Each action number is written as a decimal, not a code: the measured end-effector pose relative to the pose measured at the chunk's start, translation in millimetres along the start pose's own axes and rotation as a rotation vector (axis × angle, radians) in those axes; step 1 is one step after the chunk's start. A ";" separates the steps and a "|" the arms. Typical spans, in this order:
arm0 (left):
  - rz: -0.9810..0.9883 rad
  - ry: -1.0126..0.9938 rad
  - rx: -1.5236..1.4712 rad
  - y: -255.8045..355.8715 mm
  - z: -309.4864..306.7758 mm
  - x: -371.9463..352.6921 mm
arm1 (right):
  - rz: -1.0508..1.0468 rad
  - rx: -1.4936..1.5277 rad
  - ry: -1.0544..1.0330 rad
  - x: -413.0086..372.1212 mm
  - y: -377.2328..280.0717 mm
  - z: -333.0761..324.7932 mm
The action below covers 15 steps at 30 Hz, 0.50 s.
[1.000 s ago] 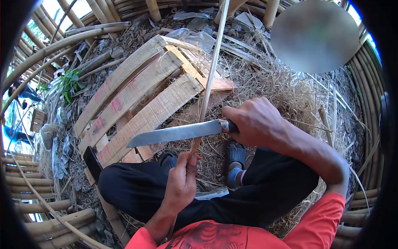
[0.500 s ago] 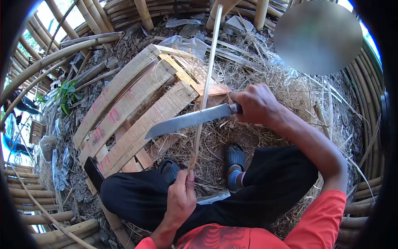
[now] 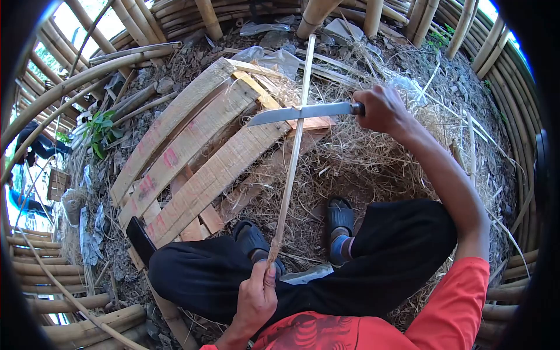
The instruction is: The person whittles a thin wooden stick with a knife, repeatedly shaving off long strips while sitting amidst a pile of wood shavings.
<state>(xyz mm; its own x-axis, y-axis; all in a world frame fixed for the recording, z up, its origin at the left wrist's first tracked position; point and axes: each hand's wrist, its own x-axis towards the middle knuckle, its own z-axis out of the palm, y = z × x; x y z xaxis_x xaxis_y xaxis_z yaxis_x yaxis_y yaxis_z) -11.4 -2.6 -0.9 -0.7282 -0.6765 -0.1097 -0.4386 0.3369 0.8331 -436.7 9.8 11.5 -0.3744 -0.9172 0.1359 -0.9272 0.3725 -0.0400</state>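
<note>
My left hand (image 3: 256, 300) grips the near end of a long thin bamboo strip (image 3: 293, 149) that points away from me. My right hand (image 3: 382, 109) is stretched forward, shut on the handle of a long knife (image 3: 300, 112). The blade lies across the strip about two thirds of the way up, its tip pointing left. Both hands are above my crossed legs in black trousers (image 3: 402, 251), with sandals (image 3: 338, 216) on my feet.
Weathered wooden planks (image 3: 192, 151) lie on the ground to the left. Dry shavings and straw (image 3: 361, 163) cover the ground ahead. Curved bamboo poles (image 3: 76, 70) ring the space. A second blade (image 3: 306, 273) lies by my legs.
My right hand has pushed the knife away from me along the strip, from near my left hand to far up it. My left hand has dropped lower.
</note>
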 end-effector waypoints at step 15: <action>-0.147 -0.113 -0.089 5.5 -14.3 -22.5 | 0.196 -0.153 0.013 3.3 34.8 -7.4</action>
<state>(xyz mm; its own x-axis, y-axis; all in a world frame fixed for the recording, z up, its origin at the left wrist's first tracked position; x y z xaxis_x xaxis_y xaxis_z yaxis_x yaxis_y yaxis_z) 10.1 5.1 13.9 -0.7166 -0.6346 -0.2894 -0.4995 0.1774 0.8479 -470.1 20.7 17.9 -0.5458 -0.8238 0.1533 -0.8235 0.5612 0.0834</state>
